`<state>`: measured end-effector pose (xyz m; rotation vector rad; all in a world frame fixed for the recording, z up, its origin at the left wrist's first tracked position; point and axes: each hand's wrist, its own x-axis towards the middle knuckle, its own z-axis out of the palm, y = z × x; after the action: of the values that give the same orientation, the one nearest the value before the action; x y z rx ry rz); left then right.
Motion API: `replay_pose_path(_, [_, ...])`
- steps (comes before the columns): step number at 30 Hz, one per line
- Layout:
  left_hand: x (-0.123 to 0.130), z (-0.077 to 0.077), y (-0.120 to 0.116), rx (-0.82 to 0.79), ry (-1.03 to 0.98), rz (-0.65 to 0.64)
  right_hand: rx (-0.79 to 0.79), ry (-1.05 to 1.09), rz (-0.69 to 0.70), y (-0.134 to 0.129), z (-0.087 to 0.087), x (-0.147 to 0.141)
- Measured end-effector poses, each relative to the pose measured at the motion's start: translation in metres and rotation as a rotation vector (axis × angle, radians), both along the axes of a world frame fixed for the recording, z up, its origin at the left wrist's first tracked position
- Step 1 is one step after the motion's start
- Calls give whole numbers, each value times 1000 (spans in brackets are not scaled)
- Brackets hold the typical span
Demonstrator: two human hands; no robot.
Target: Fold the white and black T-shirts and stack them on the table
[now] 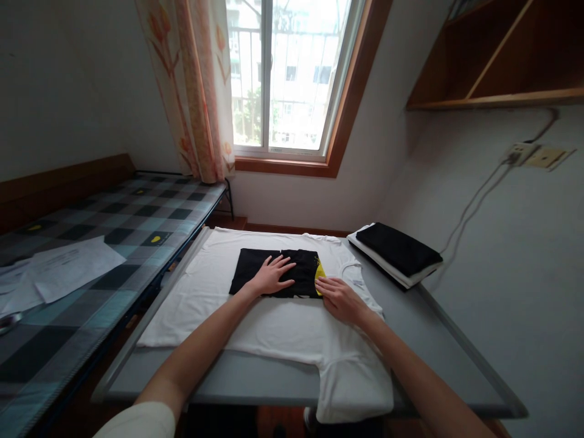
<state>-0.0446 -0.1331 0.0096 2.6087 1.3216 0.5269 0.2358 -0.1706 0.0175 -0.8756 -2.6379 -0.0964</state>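
Note:
A black folded garment (301, 274) with a yellow print at its right end lies on a white T-shirt (264, 325), which is spread flat over the table. My left hand (272, 275) rests on the middle of the black garment, palm down and fingers spread. At the garment's right end, my right hand (342, 297) touches the edge by the yellow print. Its fingers lie stretched out and close together, and nothing shows in its grasp. One sleeve of the T-shirt hangs over the table's near edge.
A stack of folded black and white clothes (399, 249) sits at the back right of the grey table (255, 377). Left of it stands a bed (182, 207) with papers (75, 267). Beyond are a curtain (191, 91) and window; a wall shelf (495, 100) and cables are right.

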Motion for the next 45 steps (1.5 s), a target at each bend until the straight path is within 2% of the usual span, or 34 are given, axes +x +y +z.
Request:
replay_pose_path(3, [-1, -2, 0, 36, 22, -3, -30, 100, -119, 8, 8, -19])
replay_pose_path(7, [0, -6, 0, 74, 52, 2, -47, 227, -349, 35, 12, -62])
replay_pose_path(10, [0, -9, 0, 96, 64, 28, -116, 169, -444, 50, 4, -88])
replay_pose_path(13, [0, -11, 0, 108, 80, 64, -156, 57, -508, 54, -7, -100])
replay_pose_path(17, [1, -12, -1, 118, 100, 92, -135, -25, -578, 50, -17, -99])
replay_pose_path(24, [-5, -13, -7, 118, 131, 213, -212, -57, -662, 49, -17, -86])
replay_pose_path(28, [-37, -15, -8, 113, 161, 312, -240, -41, -679, 46, -19, -76])
replay_pose_path(34, [-109, -18, -12, -16, 106, 486, -236, 56, -672, 43, -20, -66])
replay_pose_path(36, [-123, -19, -14, -10, 53, 494, -190, 131, -692, 43, -18, -63])
replay_pose_path(40, [-128, -19, -17, 24, -76, 452, -170, 285, -907, 50, -10, -55])
replay_pose_path(42, [-124, -17, -18, 19, -105, 412, -276, 300, -959, 58, -7, -48])
replay_pose_path(45, [-120, -14, -21, -3, -72, 318, -505, 346, -947, 71, -6, -41])
